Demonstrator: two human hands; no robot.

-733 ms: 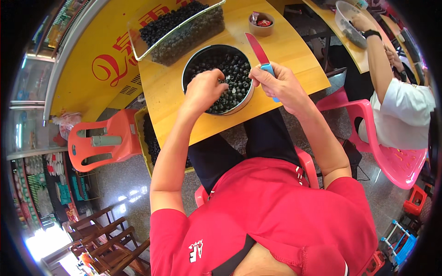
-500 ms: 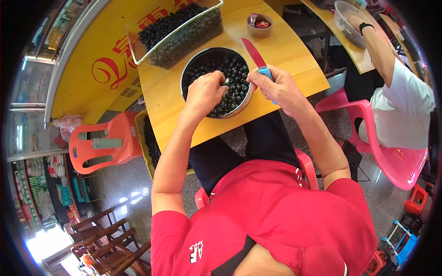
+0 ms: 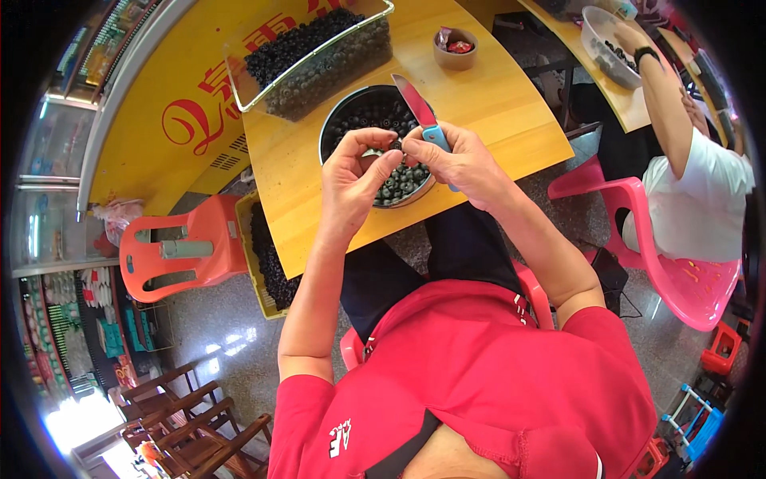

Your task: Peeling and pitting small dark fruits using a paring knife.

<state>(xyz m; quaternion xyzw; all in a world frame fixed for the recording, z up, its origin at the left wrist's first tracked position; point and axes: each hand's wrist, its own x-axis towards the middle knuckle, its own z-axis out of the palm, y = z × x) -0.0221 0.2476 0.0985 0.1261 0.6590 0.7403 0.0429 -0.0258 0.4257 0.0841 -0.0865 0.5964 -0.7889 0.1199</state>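
Left hand (image 3: 351, 180) pinches a berry (image 3: 396, 146), right hand (image 3: 459, 160) grips the knife (image 3: 421, 112); keep both above the bowl (image 3: 331, 132), blade tip pointed away from fingers.

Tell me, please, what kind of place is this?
Probably a small shop or eatery's work area. A wooden table carries a metal bowl and a clear tray of small dark fruits, with plastic chairs and display shelves nearby.

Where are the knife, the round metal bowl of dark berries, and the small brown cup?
knife (image 3: 414, 100), head view, middle of the red blade.
round metal bowl (image 3: 325, 137), head view, left rim.
small brown cup (image 3: 444, 57), head view, front wall.
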